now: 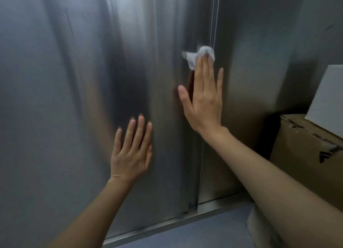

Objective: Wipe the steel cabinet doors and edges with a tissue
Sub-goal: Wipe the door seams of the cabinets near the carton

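Wiping is under way: we see the right hand, fingers straight, pressing the tissue flat against the cabinet door at its edge seam, centre-right of frame. Left hand rests flat, holding nothing. Next, we judge, a stroke along the seam.

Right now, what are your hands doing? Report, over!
Right hand flat, fingers pressing the tissue on the steel door by its right edge. Left hand flat on the door, lower down. Cardboard box to the right, clear of the wiping.
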